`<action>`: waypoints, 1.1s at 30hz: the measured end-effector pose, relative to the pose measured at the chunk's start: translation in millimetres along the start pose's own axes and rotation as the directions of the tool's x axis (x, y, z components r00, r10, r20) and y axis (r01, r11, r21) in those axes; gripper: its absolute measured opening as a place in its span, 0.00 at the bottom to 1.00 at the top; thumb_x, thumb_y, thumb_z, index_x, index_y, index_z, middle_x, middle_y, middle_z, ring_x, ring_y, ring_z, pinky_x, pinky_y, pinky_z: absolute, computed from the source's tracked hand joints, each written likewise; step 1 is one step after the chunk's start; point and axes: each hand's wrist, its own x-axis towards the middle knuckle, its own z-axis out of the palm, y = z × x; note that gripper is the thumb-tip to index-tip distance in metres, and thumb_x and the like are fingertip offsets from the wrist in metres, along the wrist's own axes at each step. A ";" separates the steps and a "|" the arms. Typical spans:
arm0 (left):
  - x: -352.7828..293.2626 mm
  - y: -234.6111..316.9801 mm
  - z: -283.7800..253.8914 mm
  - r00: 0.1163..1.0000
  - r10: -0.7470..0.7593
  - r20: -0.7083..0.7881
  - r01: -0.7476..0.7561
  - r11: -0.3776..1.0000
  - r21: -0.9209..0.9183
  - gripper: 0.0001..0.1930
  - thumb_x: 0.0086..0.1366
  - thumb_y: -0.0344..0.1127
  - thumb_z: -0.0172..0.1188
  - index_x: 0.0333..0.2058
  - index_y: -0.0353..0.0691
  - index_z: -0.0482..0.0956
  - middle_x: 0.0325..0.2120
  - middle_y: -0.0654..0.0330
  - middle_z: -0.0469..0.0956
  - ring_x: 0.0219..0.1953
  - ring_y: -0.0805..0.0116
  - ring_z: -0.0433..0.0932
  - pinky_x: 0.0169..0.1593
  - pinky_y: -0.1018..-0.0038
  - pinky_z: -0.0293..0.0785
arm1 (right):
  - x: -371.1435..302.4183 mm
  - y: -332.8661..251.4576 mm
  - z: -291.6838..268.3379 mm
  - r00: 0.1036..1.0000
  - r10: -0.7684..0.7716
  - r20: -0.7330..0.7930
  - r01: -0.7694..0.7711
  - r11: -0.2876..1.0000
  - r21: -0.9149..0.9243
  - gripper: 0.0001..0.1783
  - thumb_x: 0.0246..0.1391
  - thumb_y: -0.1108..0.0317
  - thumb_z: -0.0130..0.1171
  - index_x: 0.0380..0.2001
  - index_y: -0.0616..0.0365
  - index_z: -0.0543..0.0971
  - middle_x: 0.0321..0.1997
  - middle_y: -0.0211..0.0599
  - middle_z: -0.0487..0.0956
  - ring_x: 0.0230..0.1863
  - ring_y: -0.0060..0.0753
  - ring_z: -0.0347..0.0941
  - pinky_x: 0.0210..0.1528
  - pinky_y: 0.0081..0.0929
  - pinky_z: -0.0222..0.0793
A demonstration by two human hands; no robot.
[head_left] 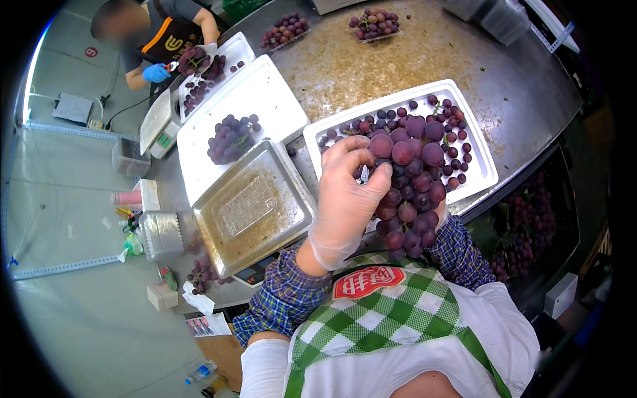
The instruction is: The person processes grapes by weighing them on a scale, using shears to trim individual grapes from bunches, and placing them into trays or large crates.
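Note:
A large bunch of purple grapes (415,179) is held up in front of me, over the near side of a white foam tray (479,159). My left hand (345,199), in a clear glove, curls at the bunch's left side, thumb and fingers bent close to the grapes. Between them shows the metal tip of small scissors (364,174); their handles are hidden in the hand. Behind the bunch, only a little of my right hand (442,213) shows. It supports the bunch from the right, its fingers hidden by the fruit. Loose grapes (454,151) lie in the tray.
Left of the tray sit a metal pan on a scale (255,212) and a white foam board (265,99) bearing another grape bunch (232,138). Packed grapes (375,25) stand farther back. A co-worker's blue-gloved hand (156,73) trims grapes at far left. A dark crate of grapes (531,219) is at right.

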 end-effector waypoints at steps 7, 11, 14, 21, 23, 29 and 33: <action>10.0 5.4 -28.0 0.967 -0.224 0.120 0.254 0.857 -0.447 0.10 0.58 0.31 0.61 0.37 0.31 0.79 0.47 0.54 0.73 0.50 0.64 0.72 0.58 0.70 0.63 | -7.0 -15.5 -1.0 0.993 0.014 0.119 -0.023 0.997 0.075 0.22 0.65 0.55 0.41 0.57 0.55 0.66 0.50 0.38 0.75 0.46 0.37 0.75 0.44 0.37 0.76; 10.0 -21.0 -17.4 0.958 0.122 -0.262 -0.050 0.963 0.266 0.10 0.55 0.33 0.65 0.35 0.36 0.79 0.46 0.52 0.73 0.53 0.51 0.67 0.57 0.62 0.64 | -3.9 -17.8 5.7 0.998 -0.057 0.032 0.058 0.998 -0.030 0.23 0.65 0.55 0.40 0.58 0.55 0.66 0.52 0.40 0.74 0.47 0.39 0.75 0.45 0.39 0.76; 0.5 -6.9 -6.8 0.985 0.121 -0.123 -0.106 0.987 0.118 0.10 0.53 0.35 0.68 0.33 0.39 0.80 0.47 0.52 0.73 0.54 0.50 0.66 0.58 0.61 0.62 | -4.4 -19.6 -1.2 0.999 0.010 0.044 -0.011 1.000 0.011 0.24 0.65 0.54 0.39 0.59 0.55 0.65 0.55 0.41 0.73 0.48 0.40 0.75 0.46 0.42 0.76; -2.0 -3.0 20.0 0.948 0.289 -0.130 -0.232 0.912 0.337 0.13 0.46 0.34 0.73 0.30 0.38 0.82 0.48 0.50 0.75 0.54 0.45 0.65 0.57 0.56 0.64 | 1.4 -8.6 -18.8 0.965 -0.047 0.260 0.030 0.997 0.067 0.29 0.66 0.43 0.36 0.59 0.53 0.67 0.57 0.42 0.72 0.55 0.47 0.71 0.54 0.47 0.71; -2.8 -4.4 20.9 0.948 0.294 -0.125 -0.233 0.903 0.360 0.13 0.46 0.34 0.73 0.30 0.37 0.82 0.49 0.49 0.74 0.55 0.44 0.65 0.57 0.55 0.64 | 1.7 -7.3 -25.7 0.983 -0.069 0.169 0.065 0.997 0.030 0.29 0.66 0.44 0.36 0.59 0.53 0.67 0.57 0.41 0.72 0.56 0.46 0.70 0.56 0.47 0.70; -5.1 -10.7 24.3 0.950 0.285 -0.127 -0.227 0.910 0.345 0.12 0.47 0.31 0.71 0.31 0.37 0.81 0.50 0.50 0.74 0.57 0.41 0.65 0.58 0.54 0.63 | 9.1 -4.0 -36.7 0.984 -0.045 0.173 0.028 0.995 0.098 0.29 0.66 0.45 0.38 0.58 0.55 0.68 0.57 0.40 0.72 0.57 0.44 0.70 0.57 0.44 0.69; -3.5 -13.6 28.4 0.932 0.320 -0.167 -0.255 0.911 0.324 0.11 0.47 0.30 0.68 0.31 0.37 0.80 0.50 0.50 0.73 0.56 0.42 0.64 0.58 0.54 0.62 | 9.6 -5.5 -40.1 0.981 -0.053 0.189 0.040 0.997 0.071 0.27 0.66 0.48 0.39 0.57 0.56 0.68 0.57 0.40 0.72 0.57 0.44 0.70 0.58 0.43 0.68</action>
